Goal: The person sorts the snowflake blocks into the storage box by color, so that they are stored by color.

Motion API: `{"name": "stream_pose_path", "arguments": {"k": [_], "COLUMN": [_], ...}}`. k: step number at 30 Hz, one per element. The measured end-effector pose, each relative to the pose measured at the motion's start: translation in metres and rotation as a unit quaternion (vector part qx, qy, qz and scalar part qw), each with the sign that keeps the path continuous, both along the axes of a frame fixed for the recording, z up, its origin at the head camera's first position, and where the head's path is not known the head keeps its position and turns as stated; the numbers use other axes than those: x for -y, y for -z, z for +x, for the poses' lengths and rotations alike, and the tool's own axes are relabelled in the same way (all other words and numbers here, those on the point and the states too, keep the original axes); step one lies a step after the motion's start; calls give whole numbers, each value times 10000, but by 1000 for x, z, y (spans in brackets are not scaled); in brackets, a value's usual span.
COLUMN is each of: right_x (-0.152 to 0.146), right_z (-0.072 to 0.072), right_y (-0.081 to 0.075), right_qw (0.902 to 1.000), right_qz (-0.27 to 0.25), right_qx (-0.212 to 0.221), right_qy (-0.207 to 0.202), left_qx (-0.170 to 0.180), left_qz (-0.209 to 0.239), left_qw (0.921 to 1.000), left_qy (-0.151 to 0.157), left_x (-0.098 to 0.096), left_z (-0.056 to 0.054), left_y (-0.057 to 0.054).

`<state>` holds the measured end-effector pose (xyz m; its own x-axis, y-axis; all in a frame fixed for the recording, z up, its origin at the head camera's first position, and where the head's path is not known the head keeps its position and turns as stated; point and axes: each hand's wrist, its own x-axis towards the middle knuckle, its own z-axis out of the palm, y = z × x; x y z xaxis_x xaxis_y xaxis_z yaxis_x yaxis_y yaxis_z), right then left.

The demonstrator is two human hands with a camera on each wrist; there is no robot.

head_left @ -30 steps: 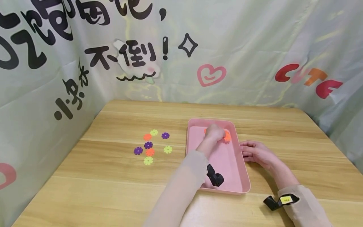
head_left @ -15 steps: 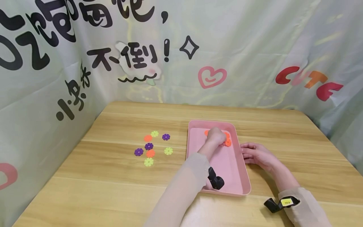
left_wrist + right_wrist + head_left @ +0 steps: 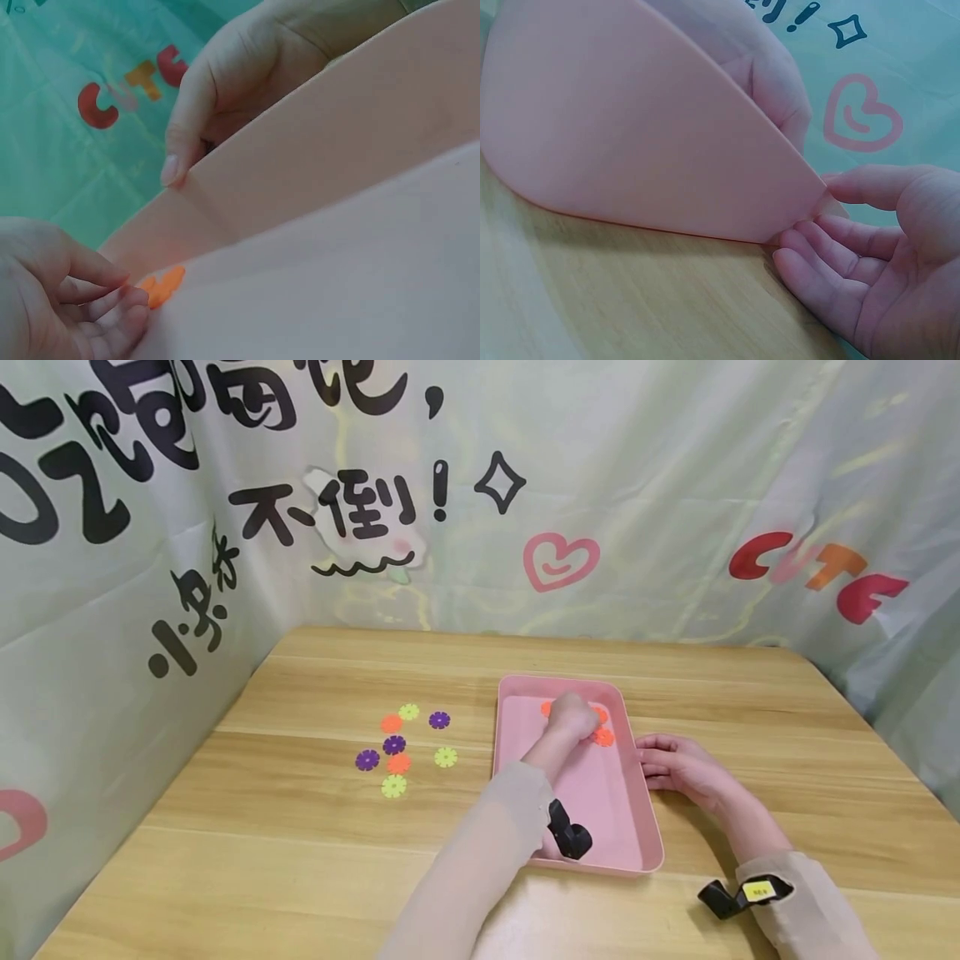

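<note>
My left hand (image 3: pixel 573 717) reaches into the pink plastic tray (image 3: pixel 600 827). In the left wrist view, its thumb and fingertips come together at the edge of an orange snowflake building disc (image 3: pixel 163 288), and they seem to pinch it. More orange discs show around this hand in the head view, with one disc (image 3: pixel 547 709) on its left and another (image 3: pixel 603 737) on its right. The knuckles cover whatever lies beneath. Outside the tray's right wall, my right hand (image 3: pixel 900 255) touches the wall and rim with relaxed, slightly bent fingers.
Several loose purple, yellow-green and orange snowflake discs (image 3: pixel 393 745) lie on the wooden table (image 3: pixel 247 860) left of the tray. A printed cloth (image 3: pixel 660 510) hangs behind the table and along its sides.
The bunched orange discs right of my left hand have spread apart, one shifting towards the near side of the tray. My left hand moved only slightly; my right hand kept its place.
</note>
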<state>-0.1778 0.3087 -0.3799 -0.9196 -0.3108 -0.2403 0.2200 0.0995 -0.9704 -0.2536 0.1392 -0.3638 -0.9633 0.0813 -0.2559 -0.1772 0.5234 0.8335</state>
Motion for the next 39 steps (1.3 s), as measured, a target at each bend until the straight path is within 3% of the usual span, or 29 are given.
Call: {"name": "stream_pose_path", "arguments": {"k": [4, 11, 16, 23, 27, 33, 39], "right_x": [0, 0, 0, -1, -1, -1, 1], "right_z": [0, 1, 1, 0, 0, 1, 2], "right_y": [-1, -2, -2, 0, 0, -1, -2], "right_qw": [10000, 9999, 10000, 10000, 10000, 10000, 10000], "right_qz": [-17, 95, 49, 67, 13, -13, 69], "right_qx": [1, 27, 17, -29, -19, -44, -22], "right_qy": [-7, 44, 30, 11, 0, 2, 52], "left_qx": [-96, -96, -277, -331, -340, -183, -113], "left_qz": [306, 858, 1549, 2039, 2235, 2516, 2518], "left_qw": [9995, 9960, 9867, 9764, 9719, 9663, 9672], "left_qy": [24, 239, 412, 639, 662, 506, 320], "left_x": [3, 19, 43, 87, 113, 150, 191], "left_z": [0, -2, -2, -4, -5, -10, -9], "left_y": [-8, -36, -57, -75, -77, -71, -66]}}
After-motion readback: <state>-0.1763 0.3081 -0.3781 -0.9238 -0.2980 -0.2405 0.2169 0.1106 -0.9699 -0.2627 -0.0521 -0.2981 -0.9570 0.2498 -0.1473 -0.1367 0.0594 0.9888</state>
